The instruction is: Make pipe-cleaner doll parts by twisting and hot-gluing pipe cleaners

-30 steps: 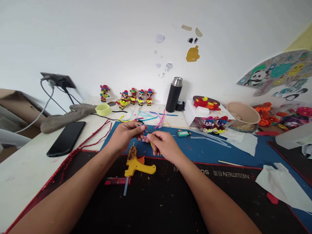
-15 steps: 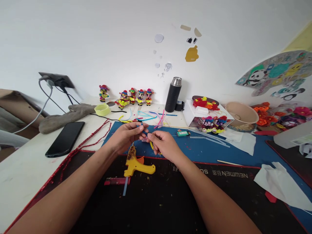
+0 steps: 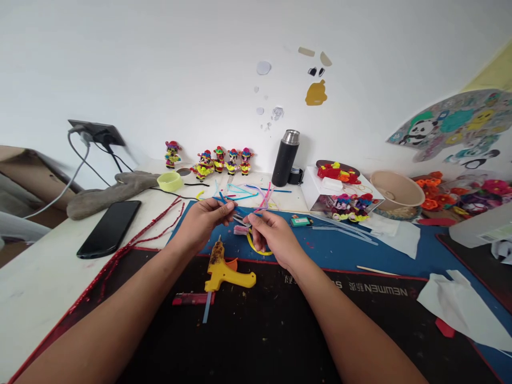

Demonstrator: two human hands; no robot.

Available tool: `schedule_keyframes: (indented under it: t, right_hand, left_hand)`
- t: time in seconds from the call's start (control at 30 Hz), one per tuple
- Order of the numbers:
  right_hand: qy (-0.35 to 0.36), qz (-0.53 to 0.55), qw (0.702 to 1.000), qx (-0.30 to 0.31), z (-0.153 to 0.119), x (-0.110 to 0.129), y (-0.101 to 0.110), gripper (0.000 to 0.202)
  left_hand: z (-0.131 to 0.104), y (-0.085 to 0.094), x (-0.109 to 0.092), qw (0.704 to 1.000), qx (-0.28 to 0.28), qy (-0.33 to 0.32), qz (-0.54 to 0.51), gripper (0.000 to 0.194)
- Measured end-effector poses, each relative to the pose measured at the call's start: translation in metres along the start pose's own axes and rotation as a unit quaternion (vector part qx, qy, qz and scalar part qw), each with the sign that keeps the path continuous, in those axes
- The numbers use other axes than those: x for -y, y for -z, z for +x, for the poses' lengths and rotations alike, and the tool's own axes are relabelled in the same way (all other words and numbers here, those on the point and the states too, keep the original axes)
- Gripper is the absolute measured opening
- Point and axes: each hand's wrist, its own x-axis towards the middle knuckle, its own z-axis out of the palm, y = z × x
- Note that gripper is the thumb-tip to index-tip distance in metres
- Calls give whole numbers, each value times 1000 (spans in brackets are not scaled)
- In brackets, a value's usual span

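My left hand [image 3: 210, 217] is closed in a pinch on a blue pipe cleaner [image 3: 222, 198], whose end sticks up past the fingertips. Close beside it, the thumb and fingers of my right hand [image 3: 272, 233] are also pressed together. Something thin with a pale glint [image 3: 239, 218] lies at its fingertips, too small to make out. Under the hands are a pink fuzzy bundle [image 3: 241, 230] and a curved yellow pipe cleaner [image 3: 259, 250] on the blue mat [image 3: 320, 248]. Nearer to me, a yellow glue gun [image 3: 230, 274] lies on the black mat [image 3: 264, 330].
Small figures [image 3: 205, 165] and a black flask [image 3: 286, 159] stand along the wall. Loose pipe cleaners [image 3: 240, 191] lie beyond my hands. A phone [image 3: 109, 229] and red tinsel strands [image 3: 150, 226] are left; a white box [image 3: 312, 193] and tissue [image 3: 460, 304] are right.
My hands have drawn slightly apart. More of the blue pipe cleaner shows above my left fingers, and the pink bundle and yellow pipe cleaner are less covered. The view has shifted slightly.
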Motion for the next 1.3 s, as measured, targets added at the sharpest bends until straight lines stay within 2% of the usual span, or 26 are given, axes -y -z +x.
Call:
schedule_keyframes:
  t: [0.2,0.53,0.9,1.3]
  right_hand:
    - [0,14,1000,-24,3,-4,0,40]
    - [22,-21,999,-44,4,-2,2,37]
    - [24,-88,995,-42,5,-6,4,32]
    - [25,-83,996,-25,5,-6,1,30]
  left_hand:
    - [-2,-4,-1,999,19,31,-2,43]
    - [-4,-2,-3,991,49,1,121,45]
    - [-9,-3,-6,946,104,-40,304,48]
    - [-11,-5,-5,944,140,-37,296,46]
